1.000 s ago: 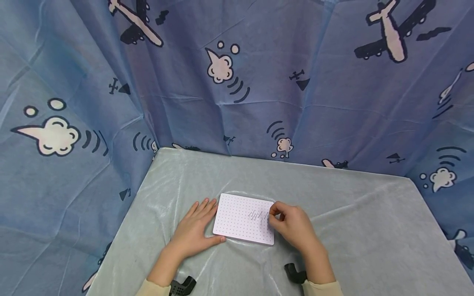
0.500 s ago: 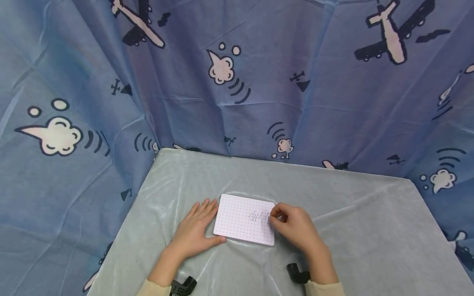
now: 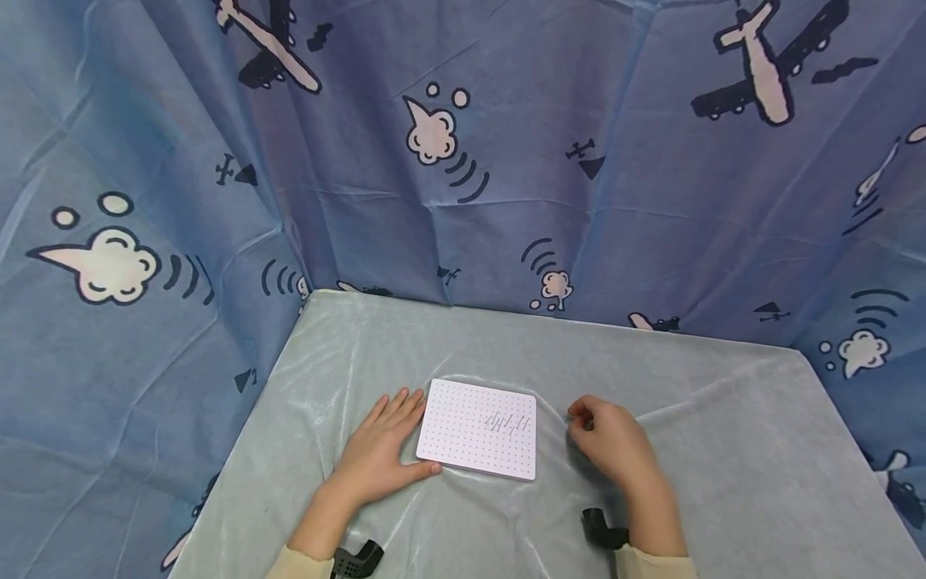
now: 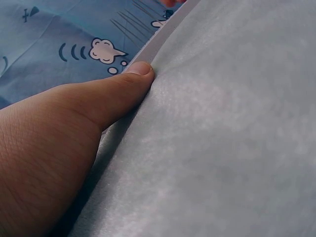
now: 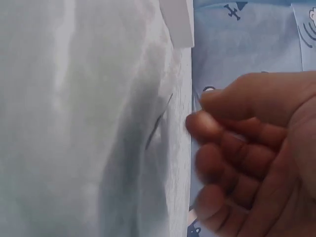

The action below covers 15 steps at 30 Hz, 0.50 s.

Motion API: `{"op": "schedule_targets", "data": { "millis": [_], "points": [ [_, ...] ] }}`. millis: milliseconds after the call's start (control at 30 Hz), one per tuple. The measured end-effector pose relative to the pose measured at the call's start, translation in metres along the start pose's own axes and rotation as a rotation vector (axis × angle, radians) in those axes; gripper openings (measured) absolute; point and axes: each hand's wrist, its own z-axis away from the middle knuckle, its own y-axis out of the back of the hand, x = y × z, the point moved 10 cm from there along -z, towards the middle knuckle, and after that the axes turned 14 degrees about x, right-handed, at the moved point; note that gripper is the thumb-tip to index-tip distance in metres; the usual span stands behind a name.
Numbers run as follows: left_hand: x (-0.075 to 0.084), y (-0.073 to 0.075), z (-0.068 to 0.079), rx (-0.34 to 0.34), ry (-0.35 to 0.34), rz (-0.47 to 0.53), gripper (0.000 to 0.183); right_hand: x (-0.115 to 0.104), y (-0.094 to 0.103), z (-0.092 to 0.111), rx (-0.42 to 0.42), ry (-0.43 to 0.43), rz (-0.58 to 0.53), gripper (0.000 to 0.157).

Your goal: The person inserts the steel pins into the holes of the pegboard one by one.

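Observation:
A white board point(image 3: 463, 430) with rows of small dots lies on the cloth. Several thin metal pins point(image 3: 506, 423) stand slanted in its right half; they also show as fine lines, the pins point(image 4: 131, 24), in the left wrist view. My left hand point(image 3: 379, 454) lies spread on the cloth, fingertips at the board's left edge and thumb against its front edge. To the right of the board, my right hand point(image 3: 611, 438) is held with thumb and index finger together. Between those tips a faint thin pin point(image 5: 197, 96) shows, blurred.
A grey-green cloth point(image 3: 709, 450) covers the table. A thin dark line point(image 5: 159, 121) shows on it beside my right hand, perhaps a pin or a shadow. Black wrist cameras sit below both hands. A blue printed curtain point(image 3: 506, 161) hangs behind and to the left.
My right hand has moved off the board's right edge and out to the right, uncovering the end of the pin row. The left hand and the board stay in place.

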Motion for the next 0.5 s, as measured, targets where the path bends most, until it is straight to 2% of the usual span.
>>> {"op": "schedule_targets", "data": {
  "millis": [500],
  "points": [
    [0.0, 0.0, 0.0, 0.003, -0.009, 0.004, 0.112, 0.017, -0.007, 0.003, -0.068, -0.077, 0.098, 0.01]
  ]
}}
